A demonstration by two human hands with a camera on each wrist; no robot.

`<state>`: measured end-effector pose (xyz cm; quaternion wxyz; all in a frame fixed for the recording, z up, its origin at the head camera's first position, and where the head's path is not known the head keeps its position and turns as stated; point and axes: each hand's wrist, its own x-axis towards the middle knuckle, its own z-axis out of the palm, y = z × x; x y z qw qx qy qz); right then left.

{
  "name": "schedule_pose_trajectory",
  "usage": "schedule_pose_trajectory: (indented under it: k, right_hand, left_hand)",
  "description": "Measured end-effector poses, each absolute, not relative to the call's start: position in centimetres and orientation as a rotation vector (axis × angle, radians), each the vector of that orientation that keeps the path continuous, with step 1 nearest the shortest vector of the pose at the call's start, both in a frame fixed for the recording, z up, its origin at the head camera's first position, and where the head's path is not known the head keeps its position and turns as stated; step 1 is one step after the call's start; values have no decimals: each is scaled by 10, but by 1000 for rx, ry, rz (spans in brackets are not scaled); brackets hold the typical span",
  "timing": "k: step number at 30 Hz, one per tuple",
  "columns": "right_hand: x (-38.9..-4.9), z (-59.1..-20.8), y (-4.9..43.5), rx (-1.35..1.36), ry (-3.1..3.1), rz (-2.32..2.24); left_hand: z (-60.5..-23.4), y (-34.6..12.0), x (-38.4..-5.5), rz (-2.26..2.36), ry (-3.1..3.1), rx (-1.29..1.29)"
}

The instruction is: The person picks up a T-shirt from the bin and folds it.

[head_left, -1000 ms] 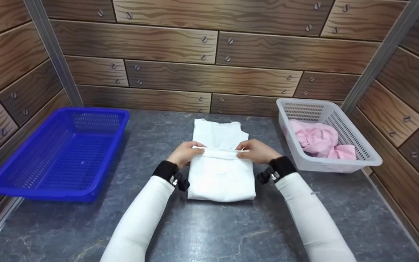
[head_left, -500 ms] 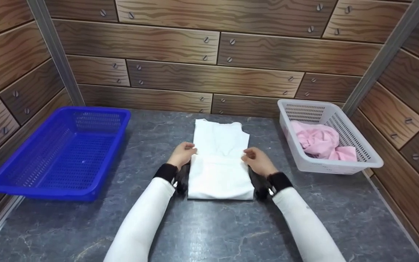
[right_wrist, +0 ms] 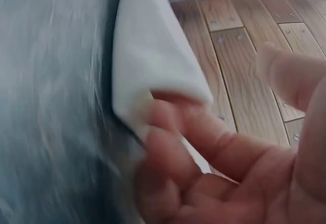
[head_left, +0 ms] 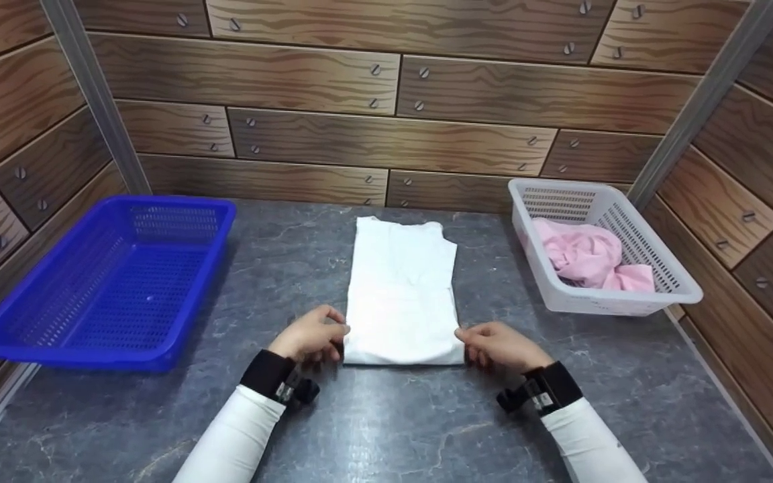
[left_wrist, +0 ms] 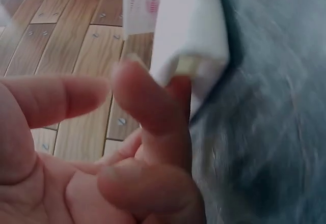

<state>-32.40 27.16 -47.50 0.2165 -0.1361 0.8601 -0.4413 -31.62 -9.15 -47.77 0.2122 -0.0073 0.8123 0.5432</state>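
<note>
A white folded garment lies flat as a long rectangle in the middle of the table, its near end folded over. My left hand is at its near left corner, my right hand at the near right corner. In the left wrist view, a fingertip reaches into the end of the white fold, while the thumb stands apart from the fingers. The right wrist view has fingertips tucked into the opening of the fold, the thumb held away from the cloth.
A blue plastic basket stands on the left of the grey table. On the right is a white basket with a crumpled pink cloth in it. Wood-patterned walls enclose the back and both sides.
Both hands have let go of the folded edge midway up the garment and moved down to its near corners. The flap they held now lies flat.
</note>
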Motion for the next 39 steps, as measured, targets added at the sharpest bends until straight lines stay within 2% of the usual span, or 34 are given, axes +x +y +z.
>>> schedule_pose_trajectory:
  k: [7, 15, 29, 39]
  right_hand:
    - [-325, -482, 270, -352, 2238, -1311]
    - [-319, -484, 266, -263, 2410, -1059]
    - [-311, -483, 255, -216, 2618, -935]
    - [-310, -484, 253, -226, 2674, -867]
  left_hand:
    - [-487, -88, -316, 1515, 2192, 200]
    - [-487, -80, -312, 1408, 2360, 227]
    - [-486, -73, -304, 1210, 2628, 360]
    - [-483, -72, -301, 997, 2793, 352]
